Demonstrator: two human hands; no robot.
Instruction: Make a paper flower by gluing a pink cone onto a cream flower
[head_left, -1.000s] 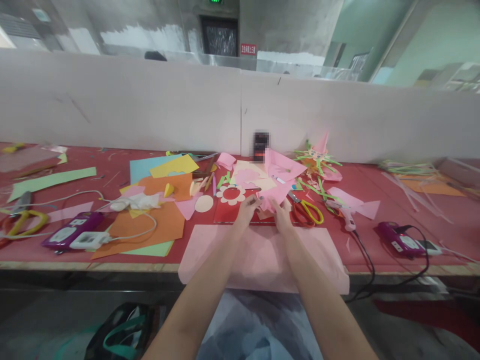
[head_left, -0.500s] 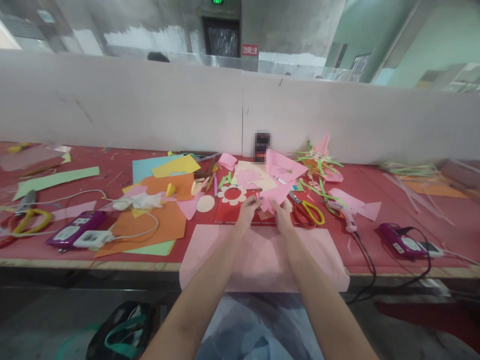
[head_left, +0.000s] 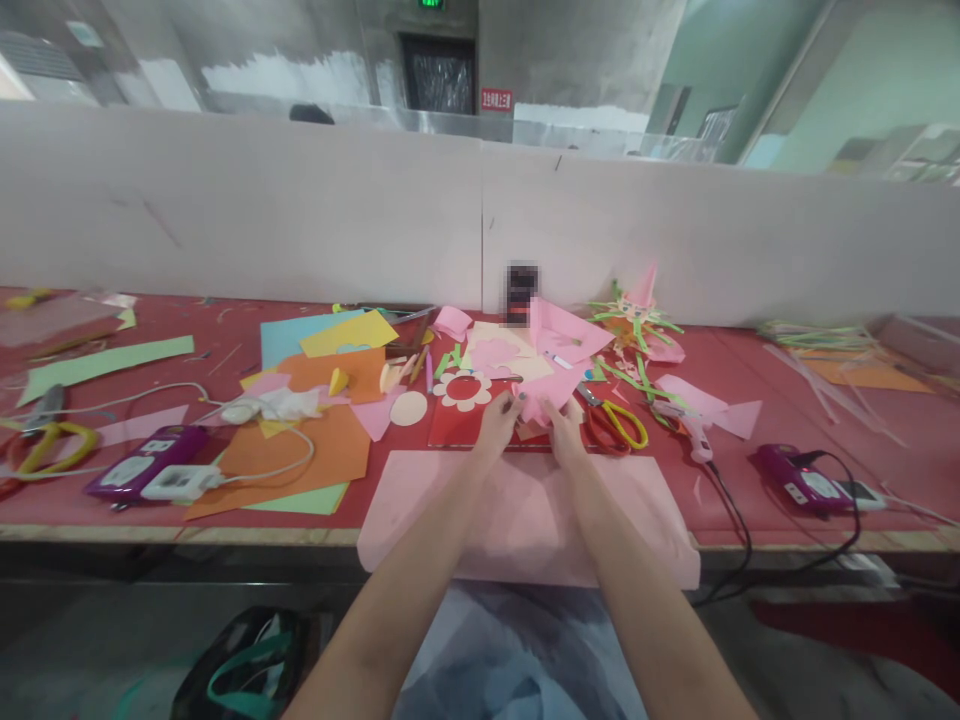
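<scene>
Between my hands is a piece of pink paper (head_left: 553, 390), held over a red board (head_left: 457, 428). My left hand (head_left: 498, 422) pinches its left edge, and my right hand (head_left: 562, 428) grips its lower right part. What the fingertips do under the paper is hidden. Just left of my left hand lies a white paper flower ring (head_left: 459, 402) on the red board, with a cream paper circle (head_left: 409, 408) beside it. Close to my right hand are scissors (head_left: 624, 428) with yellow and red handles. Under my forearms a large pink sheet (head_left: 525, 520) reaches over the table edge.
A pink glue gun (head_left: 699, 440) with a black cord lies to the right, near a purple power strip (head_left: 806, 480). Another purple power strip (head_left: 146, 462), orange paper (head_left: 300, 460) and a white cable are on the left. A paper figure (head_left: 637, 310) stands at the back, before a white partition (head_left: 300, 210).
Hardly anything differs. The view has shifted very slightly, and both hands keep hold of the pink paper in the same place.
</scene>
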